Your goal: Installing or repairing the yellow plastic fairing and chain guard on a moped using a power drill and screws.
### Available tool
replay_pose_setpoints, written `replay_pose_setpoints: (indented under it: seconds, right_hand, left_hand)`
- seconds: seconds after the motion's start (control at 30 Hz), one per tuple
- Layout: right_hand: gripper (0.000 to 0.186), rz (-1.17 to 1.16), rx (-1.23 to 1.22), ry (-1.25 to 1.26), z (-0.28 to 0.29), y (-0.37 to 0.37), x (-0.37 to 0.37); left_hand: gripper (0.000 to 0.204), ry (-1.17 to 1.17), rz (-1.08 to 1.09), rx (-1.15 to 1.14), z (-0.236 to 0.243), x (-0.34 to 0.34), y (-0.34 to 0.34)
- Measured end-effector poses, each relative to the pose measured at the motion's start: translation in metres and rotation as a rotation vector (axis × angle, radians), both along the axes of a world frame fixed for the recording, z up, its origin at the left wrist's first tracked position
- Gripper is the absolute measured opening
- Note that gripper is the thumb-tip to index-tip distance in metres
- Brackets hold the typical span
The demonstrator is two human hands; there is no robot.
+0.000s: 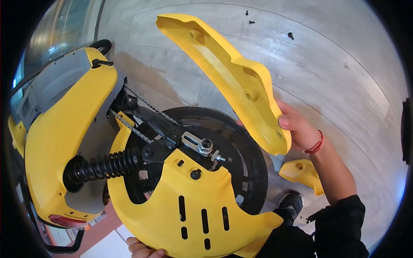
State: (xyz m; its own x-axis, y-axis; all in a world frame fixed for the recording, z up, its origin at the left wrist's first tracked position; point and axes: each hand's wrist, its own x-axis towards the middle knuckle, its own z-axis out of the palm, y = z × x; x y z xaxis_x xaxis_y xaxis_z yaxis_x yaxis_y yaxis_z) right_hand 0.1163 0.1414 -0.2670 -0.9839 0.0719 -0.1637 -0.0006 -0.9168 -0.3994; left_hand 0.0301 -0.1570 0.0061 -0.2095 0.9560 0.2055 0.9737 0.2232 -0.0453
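Raised over the rear wheel [254, 172], my right hand [299, 127] grips the lower end of a long curved yellow plastic cover [223, 77]. Its hollow inner side with screw bosses faces up. My left hand [144, 249] curls round the bottom edge of a slotted yellow wheel cover [193, 215], fingers partly hidden beneath it. That cover lies across the wheel's near side, with a black bolt [195, 174] near its top. Above it show the axle nut [205, 146], the chain [137, 131] and a black coil-spring shock absorber [107, 167].
The yellow and grey scooter body [64, 124] fills the left, with a red tail light [69, 220]. A smaller yellow piece [301, 172] lies on the floor beside my shoe [291, 201]. Loose black screws [291, 35] lie on the grey floor [344, 99] ahead.
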Motion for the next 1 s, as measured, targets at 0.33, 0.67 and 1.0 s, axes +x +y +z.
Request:
replay_pose_setpoints:
  seconds: [0.33, 0.67, 1.0]
  right_hand:
    - [0.076, 0.186, -0.130, 0.107, 0.020, -0.008, -0.038]
    - [0.071, -0.118, 0.928, 0.174, 0.062, -0.026, -0.055]
    - [0.071, -0.107, 1.186, 0.072, 0.080, -0.040, -0.049]
  left_hand:
    - [0.012, -0.057, -0.091, 0.086, -0.012, -0.010, -0.002]
    - [0.030, -0.136, -0.130, -0.040, 0.005, -0.017, -0.018]
    - [0.027, -0.164, -0.220, 0.064, 0.004, -0.029, -0.009]
